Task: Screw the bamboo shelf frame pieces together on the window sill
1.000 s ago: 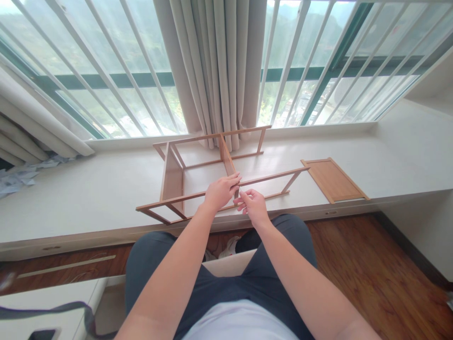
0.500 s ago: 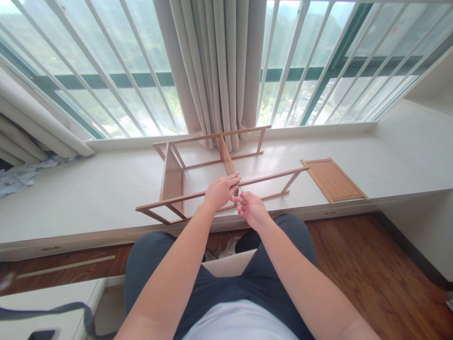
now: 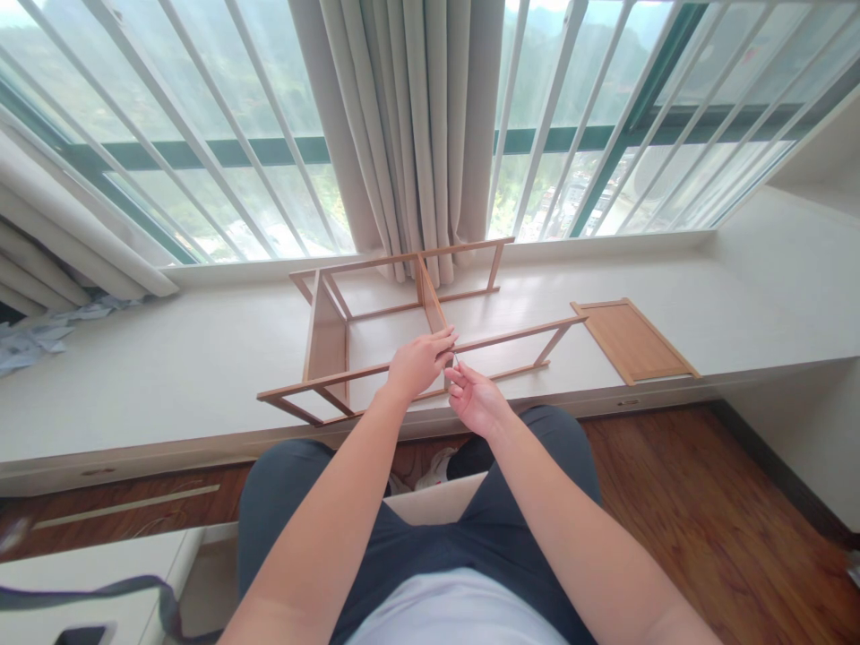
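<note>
- Wooden frame [image 3: 376, 331] lies on its side on the white desk [image 3: 167, 367] below the window, near rail towards us.
- Our left hand [image 3: 417, 363] is closed over the near rail where the middle divider meets it, seemingly to steady the joint.
- Our right hand [image 3: 476, 400] sits just right of it, fingers pinched on a thin metal tool [image 3: 456, 360] aimed at that joint; tool type too small to tell.
- Loose wooden panel [image 3: 632, 341] lies flat to the right, apart from the frame.
</note>
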